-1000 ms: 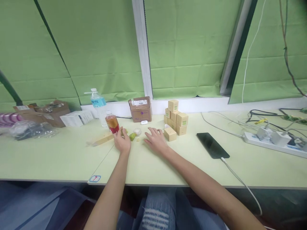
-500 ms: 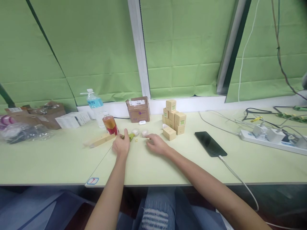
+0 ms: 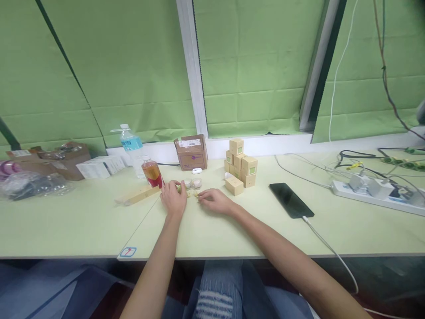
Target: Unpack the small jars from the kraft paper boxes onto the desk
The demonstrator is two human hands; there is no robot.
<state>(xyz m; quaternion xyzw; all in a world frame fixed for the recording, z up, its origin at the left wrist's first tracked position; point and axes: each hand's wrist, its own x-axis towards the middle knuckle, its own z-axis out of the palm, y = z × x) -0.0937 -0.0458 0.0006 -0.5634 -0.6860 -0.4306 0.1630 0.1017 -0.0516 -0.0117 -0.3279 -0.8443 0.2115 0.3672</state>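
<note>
My left hand rests low over the table, palm down with its fingers curled. A bit of something green shows at its fingertips, mostly hidden under the hand. Facing it from the right, my right hand has thumb and forefinger together at a small yellowish piece, too small to name. Just beyond the fingers sit two small clear round containers, the left container and the right container, with pale contents. A bottle of amber drink with a red label stands behind my left hand.
Small tan boxes are stacked right of centre, with a single box in front. A long tan box lies left. Behind are a brown carton, a white earbud case and a water bottle. A charging phone and power strip lie right.
My left hand has moved right and turned palm down, covering most of the green thing that it held up before. My right hand has shifted slightly left and nearer to me, off the right container.
</note>
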